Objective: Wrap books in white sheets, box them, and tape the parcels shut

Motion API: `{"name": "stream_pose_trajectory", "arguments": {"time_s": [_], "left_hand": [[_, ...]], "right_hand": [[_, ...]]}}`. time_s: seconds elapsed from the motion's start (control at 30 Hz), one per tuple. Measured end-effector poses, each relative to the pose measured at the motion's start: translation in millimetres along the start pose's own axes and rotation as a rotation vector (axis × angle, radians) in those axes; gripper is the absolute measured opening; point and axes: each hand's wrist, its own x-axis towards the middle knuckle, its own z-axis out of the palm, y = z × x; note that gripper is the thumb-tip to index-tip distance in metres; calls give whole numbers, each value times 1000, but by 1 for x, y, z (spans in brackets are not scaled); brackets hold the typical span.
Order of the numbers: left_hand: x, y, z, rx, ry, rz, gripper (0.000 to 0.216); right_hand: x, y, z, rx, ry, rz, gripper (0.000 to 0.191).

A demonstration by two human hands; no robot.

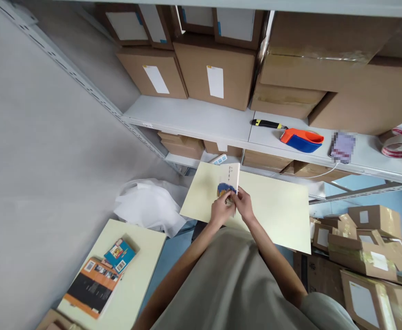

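Both hands are at a thick book (229, 176), its pale cover marked with dark lettering above a blue and yellow picture. My left hand (222, 210) is closed at the book's lower part, fingers bent over the cover. On the lower right edge, my right hand (243, 204) grips it with the thumb reaching across the front. The hands nearly meet and hide the book's bottom end. Beneath them is a pale yellow tabletop (276, 208). A small white and blue box (219, 159) lies at the table's back edge.
A grey shelf (201, 112) holds cardboard boxes (218, 68), a utility knife (268, 124), an orange and blue tape dispenser (302, 140), a phone (343, 146) and tape rolls (400, 145). Books (94, 286) lie on a side table (142, 256) by white sheeting (149, 204). Cartons (362, 247) crowd the right.
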Motion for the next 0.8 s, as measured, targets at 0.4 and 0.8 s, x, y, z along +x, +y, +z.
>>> {"name": "stream_pose_trajectory", "arguments": {"time_s": [0.4, 0.8], "left_hand": [[14, -5, -118, -438, -21, -89, 67], [-11, 44, -135, -348, 73, 30, 46]], "right_hand": [[-3, -67, -41, 344, -182, 143, 63], [6, -89, -56, 61, -187, -45, 51]]}}
